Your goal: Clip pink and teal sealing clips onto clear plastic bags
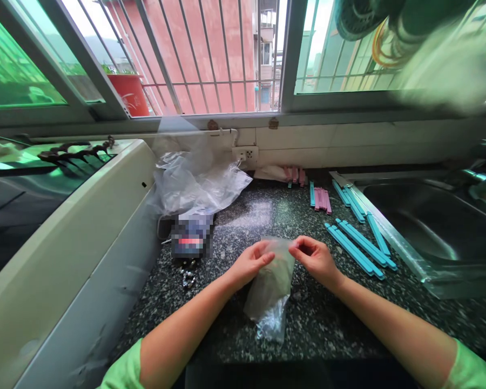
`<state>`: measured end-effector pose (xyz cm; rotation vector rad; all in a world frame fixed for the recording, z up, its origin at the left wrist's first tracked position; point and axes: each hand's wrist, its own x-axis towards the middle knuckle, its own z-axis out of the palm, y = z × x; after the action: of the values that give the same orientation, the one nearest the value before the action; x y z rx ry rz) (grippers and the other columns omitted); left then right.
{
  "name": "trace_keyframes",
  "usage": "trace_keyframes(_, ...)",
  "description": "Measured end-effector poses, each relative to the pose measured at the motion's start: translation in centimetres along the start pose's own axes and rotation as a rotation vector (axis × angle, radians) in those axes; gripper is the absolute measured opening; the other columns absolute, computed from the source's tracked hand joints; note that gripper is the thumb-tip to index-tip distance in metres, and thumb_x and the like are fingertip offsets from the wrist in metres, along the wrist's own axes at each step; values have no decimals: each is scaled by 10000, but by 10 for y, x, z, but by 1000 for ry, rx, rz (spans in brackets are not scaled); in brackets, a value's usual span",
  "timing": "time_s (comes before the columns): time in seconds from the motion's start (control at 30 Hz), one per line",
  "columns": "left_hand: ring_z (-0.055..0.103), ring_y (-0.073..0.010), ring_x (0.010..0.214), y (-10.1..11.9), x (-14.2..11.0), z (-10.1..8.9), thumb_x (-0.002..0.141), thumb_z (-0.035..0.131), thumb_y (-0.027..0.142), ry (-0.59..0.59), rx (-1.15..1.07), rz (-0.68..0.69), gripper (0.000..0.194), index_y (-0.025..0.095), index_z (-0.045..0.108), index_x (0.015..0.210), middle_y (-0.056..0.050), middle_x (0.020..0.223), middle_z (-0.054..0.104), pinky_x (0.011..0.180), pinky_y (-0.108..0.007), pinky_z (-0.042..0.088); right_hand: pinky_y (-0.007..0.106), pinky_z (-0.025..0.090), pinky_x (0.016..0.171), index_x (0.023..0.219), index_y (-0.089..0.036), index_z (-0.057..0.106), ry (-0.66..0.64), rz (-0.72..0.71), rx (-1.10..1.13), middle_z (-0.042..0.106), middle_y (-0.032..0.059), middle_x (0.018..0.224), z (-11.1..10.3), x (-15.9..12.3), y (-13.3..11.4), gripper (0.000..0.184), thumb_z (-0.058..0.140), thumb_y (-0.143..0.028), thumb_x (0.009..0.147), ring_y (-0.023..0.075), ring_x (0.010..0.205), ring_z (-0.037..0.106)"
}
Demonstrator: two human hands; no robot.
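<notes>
A small clear plastic bag (270, 294) hangs between both hands above the dark granite counter (332, 324). My left hand (249, 263) pinches its top edge on the left side, fingers closed. At the right side of the same edge my right hand (314, 256) pinches too. Small shiny items sit in the bag's bottom. Long blue sealing clips (358, 246) lie on the counter just right of my right hand.
A steel sink (429, 221) is at the right. Pink clips (322, 199) and more blue ones lie near the back wall. Crumpled clear plastic (198, 183) and a dark packet (191, 237) sit at the left beside a white stove edge (85, 227). A barred window runs behind.
</notes>
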<state>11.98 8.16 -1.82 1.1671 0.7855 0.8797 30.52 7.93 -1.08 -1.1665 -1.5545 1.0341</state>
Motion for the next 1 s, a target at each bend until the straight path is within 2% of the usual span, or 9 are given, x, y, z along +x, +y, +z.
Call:
trace_keyframes(0.13, 601, -165, 660, -6, 2, 0, 651, 644, 535, 119, -68, -42, 432, 131, 684, 801, -51, 695, 687, 673, -268, 436, 229, 388, 510, 654, -170, 545, -65, 2, -70, 526, -18, 578, 5, 1, 6, 304, 589, -464, 717, 102, 534, 469)
trace_keyframes(0.23, 596, -162, 641, -11, 3, -1, 627, 664, 527, 158, -94, -78, 420, 128, 676, 758, -44, 653, 680, 660, -264, 431, 244, 429, 558, 696, -165, 584, -101, -14, -235, 608, 10, 636, -4, 12, 10, 271, 572, -433, 732, 126, 583, 539)
trace_keyframes(0.3, 589, -159, 642, -13, 4, -1, 614, 669, 531, 165, -101, -88, 427, 126, 672, 749, -42, 647, 677, 653, -259, 425, 262, 452, 618, 750, -168, 620, -48, 4, -443, 659, 36, 718, -22, 25, 12, 245, 547, -402, 758, 152, 654, 591)
trace_keyframes(0.33, 584, -157, 639, -13, 4, -2, 610, 669, 534, 168, -101, -91, 432, 124, 670, 746, -41, 643, 675, 647, -256, 421, 270, 453, 640, 763, -174, 630, 31, 36, -609, 672, 45, 754, -34, 33, 13, 225, 543, -382, 765, 164, 688, 607)
trace_keyframes(0.4, 569, -150, 627, -12, 4, -3, 610, 666, 531, 174, -87, -86, 430, 119, 666, 731, -39, 636, 668, 631, -248, 408, 287, 450, 673, 853, -178, 643, 205, 169, -960, 682, 77, 849, -60, 49, 14, 217, 536, -351, 777, 204, 786, 627)
trace_keyframes(0.5, 543, -135, 601, -12, 5, -6, 613, 662, 520, 178, -88, -92, 418, 112, 652, 705, -35, 634, 654, 607, -238, 388, 330, 451, 716, 1025, -131, 615, 244, 415, -1279, 649, 161, 1018, -91, 71, 14, 332, 485, -354, 817, 274, 936, 611)
trace_keyframes(0.6, 528, -122, 579, -12, 6, -8, 584, 688, 497, 167, -143, -121, 396, 119, 624, 686, -19, 621, 630, 605, -241, 386, 350, 455, 736, 1079, -93, 598, 190, 549, -1318, 633, 194, 1055, -104, 85, 16, 426, 500, -405, 807, 305, 984, 597)
trace_keyframes(0.8, 512, -105, 576, -12, 8, -10, 483, 769, 263, 127, -46, -119, 308, 122, 631, 719, 7, 611, 616, 605, -230, 366, 358, 454, 748, 1035, -63, 635, 194, 589, -1294, 644, 219, 988, -104, 98, 27, 404, 481, -364, 815, 318, 987, 594)
trace_keyframes(1.0, 491, -86, 524, -12, 9, -12, 443, 788, 253, 132, -185, -135, 358, 100, 658, 740, 7, 570, 608, 575, -223, 349, 391, 452, 759, 1019, -71, 649, 231, 610, -1256, 632, 233, 978, -112, 105, 33, 370, 463, -325, 825, 336, 982, 593)
